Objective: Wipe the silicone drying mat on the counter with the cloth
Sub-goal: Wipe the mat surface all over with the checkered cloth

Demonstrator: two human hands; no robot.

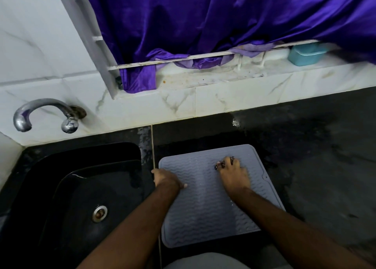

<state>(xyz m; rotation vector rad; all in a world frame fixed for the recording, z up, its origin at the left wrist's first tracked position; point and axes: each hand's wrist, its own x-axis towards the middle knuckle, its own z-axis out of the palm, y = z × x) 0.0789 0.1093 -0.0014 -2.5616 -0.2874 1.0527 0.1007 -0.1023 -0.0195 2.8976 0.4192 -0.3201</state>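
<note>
From the head camera, the grey silicone drying mat (205,205) lies flat on the dark counter (325,167), just right of the black sink (61,187), its wavy ridges running across it and its left edge close to the seam between sink and counter.

The left hand (165,179) sits at the mat's left edge, fingers curled over the border and the thumb lying on the ridged surface — it grips the mat's rim there. The right hand (233,172) rests on the mat's upper middle, palm down, with its fingers bent around something small and dark (patterned, mostly hidden under the fingers); whether that is the cloth cannot be told for certain.

Behind the sink a chrome tap (46,114) curves out from the white marble-look wall tiles. Above the counter a purple curtain (203,24) hangs over a white window frame, its hem bunched on the sill — and a teal box (305,54) stands on the sill at the right.
</note>
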